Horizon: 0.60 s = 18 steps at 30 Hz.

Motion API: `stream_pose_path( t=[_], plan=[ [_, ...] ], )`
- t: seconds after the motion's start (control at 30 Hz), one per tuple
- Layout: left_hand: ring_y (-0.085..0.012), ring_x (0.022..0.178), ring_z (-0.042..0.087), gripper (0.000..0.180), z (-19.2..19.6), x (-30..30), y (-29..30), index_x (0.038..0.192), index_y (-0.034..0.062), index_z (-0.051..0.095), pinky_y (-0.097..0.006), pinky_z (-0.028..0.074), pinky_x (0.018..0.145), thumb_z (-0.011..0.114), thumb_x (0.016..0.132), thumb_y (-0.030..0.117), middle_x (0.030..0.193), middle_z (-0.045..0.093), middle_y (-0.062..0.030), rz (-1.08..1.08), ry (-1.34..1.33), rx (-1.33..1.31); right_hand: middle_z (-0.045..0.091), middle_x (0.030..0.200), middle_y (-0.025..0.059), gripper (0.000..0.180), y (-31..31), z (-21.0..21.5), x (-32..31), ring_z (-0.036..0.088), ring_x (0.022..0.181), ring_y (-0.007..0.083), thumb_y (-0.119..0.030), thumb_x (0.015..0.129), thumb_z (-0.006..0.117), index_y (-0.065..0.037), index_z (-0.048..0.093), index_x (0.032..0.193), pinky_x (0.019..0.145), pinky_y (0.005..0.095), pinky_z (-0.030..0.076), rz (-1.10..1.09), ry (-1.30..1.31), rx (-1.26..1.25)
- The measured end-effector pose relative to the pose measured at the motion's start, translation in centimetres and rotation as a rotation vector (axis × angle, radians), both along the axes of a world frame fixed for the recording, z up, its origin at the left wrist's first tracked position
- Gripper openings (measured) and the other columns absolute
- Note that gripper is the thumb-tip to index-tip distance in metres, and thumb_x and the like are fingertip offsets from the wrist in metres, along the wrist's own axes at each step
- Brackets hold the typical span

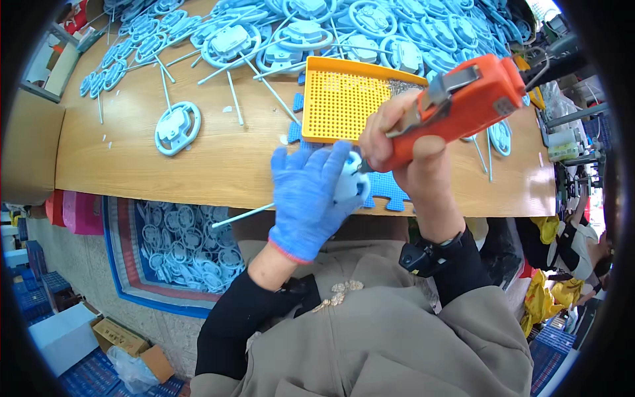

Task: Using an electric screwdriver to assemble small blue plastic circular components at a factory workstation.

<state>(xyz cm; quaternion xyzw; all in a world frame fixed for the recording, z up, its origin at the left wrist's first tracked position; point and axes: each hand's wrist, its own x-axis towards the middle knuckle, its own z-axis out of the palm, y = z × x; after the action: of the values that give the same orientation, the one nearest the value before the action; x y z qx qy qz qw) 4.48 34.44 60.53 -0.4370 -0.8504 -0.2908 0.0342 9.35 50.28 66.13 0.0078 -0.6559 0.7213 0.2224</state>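
Note:
My left hand (305, 198), in a blue knitted glove, grips a light blue plastic steering-wheel-shaped part (350, 185) at the table's front edge. A thin pale blue rod (241, 216) sticks out to the left of that hand. My bare right hand (423, 162) is wrapped round an orange power screwdriver (466, 102), tilted with its tip end down at the part. Fingers partly cover the part, so the exact contact is hidden. Just beyond both hands lies a yellow tray (306, 99) with a grid of small holes and loose screws (405, 86) at its right side.
A blue foam mat (390, 188) lies under the work. Many similar light blue parts (304, 33) are heaped at the back, and a single one (177, 129) lies to the left. Below the table, a blue-rimmed bin (119, 264) holds more. Cardboard boxes (122, 337) stand lower left.

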Motion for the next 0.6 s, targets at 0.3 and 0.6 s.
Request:
stream_pose_path(
  t=[0.3, 0.6],
  plan=[
    [-0.0378, 0.126, 0.042, 0.085, 2.6, -6.4, -15.3, 0.139, 0.0034, 0.044, -0.044, 0.034, 0.106, 0.083, 0.065, 0.023, 0.136, 0.045, -0.0211, 0.265, 0.188, -0.258, 0.057, 0.071, 0.0054, 0.042, 7.3, -0.2, -1.7, 0.056, 0.063, 0.0169, -0.043, 0.087, 0.069, -0.005, 0.055, 0.097, 0.06, 0.0304, 0.047, -0.215, 0.333, -0.193],
    [-0.0363, 0.119, 0.049, 0.082, -1.5, -19.8, -15.8, 0.136, 0.0077, 0.049, -0.04, 0.044, 0.099, 0.084, 0.062, 0.015, 0.135, 0.045, -0.0229, 0.098, 0.12, -0.144, 0.058, 0.068, 0.0051, 0.038, 7.7, -1.8, -3.5, 0.057, 0.061, 0.0156, -0.039, 0.086, 0.071, -0.005, 0.056, 0.096, 0.058, 0.0289, 0.047, -0.222, 0.311, -0.133]
  ],
)
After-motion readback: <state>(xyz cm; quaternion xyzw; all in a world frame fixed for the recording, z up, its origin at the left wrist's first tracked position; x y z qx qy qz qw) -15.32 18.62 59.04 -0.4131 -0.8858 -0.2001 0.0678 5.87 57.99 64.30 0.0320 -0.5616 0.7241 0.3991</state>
